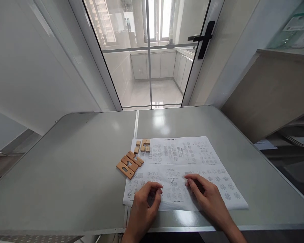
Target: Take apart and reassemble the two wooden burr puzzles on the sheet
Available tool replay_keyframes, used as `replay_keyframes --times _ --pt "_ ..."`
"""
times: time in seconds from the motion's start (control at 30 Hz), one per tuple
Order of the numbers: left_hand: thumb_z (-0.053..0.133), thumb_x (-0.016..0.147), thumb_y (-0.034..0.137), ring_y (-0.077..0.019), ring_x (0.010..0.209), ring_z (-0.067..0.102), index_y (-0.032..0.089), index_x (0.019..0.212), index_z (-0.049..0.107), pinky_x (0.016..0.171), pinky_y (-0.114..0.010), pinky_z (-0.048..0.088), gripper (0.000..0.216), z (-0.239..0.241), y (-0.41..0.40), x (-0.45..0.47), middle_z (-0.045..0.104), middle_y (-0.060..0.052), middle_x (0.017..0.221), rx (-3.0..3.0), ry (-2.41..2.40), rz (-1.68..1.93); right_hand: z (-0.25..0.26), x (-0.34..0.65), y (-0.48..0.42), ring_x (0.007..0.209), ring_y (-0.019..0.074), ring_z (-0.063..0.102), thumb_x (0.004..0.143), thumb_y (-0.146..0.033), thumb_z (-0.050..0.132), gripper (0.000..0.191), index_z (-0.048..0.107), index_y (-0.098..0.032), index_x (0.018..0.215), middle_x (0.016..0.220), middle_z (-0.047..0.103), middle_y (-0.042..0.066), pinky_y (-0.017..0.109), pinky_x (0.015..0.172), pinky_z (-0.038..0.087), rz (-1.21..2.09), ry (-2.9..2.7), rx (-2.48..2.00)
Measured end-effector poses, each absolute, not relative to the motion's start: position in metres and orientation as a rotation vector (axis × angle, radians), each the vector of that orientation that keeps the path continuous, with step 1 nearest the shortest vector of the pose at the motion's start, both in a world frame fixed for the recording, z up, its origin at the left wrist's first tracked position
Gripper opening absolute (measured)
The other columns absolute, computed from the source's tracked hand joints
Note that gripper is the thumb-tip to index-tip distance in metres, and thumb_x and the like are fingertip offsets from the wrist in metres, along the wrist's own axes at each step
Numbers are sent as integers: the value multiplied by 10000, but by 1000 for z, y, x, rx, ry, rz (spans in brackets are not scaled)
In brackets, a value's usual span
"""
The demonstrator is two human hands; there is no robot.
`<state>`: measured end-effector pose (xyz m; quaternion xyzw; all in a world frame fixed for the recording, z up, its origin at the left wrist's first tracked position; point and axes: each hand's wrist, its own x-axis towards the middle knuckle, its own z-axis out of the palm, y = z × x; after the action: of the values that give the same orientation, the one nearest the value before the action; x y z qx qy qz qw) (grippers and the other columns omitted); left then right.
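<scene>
My left hand is over the lower left of a large white printed sheet. Its fingers curl loosely, thumb and index tips close but slightly apart, with nothing visible in them. Facing it over the sheet, my right hand has the same loose curl and holds nothing that I can see. On the paper between them is a small dark shape, too small to name. Beyond my left hand, several flat wooden plates with cutouts and numbers lie side by side at the sheet's left edge. Small notched wooden blocks stand behind them.
The sheet lies on a grey-green folding table with a metal seam. Past the far edge is a glass door with a black handle. Shelving stands to the right, with a clear plastic container on top.
</scene>
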<state>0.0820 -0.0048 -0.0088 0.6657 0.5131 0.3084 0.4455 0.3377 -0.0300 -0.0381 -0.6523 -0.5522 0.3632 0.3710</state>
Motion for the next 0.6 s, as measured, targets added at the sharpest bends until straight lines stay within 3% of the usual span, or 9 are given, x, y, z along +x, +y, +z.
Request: replay_keyframes --times 0.6 --pt "562 1048 350 -213 870 751 245 1055 710 800 -312 591 182 -9 -4 82 784 -42 929 1697 1254 766 -39 337 -29 844 261 750 1076 -533 518 396 745 -237 1207 968 801 87 337 707 581 937 -1436 -1653"
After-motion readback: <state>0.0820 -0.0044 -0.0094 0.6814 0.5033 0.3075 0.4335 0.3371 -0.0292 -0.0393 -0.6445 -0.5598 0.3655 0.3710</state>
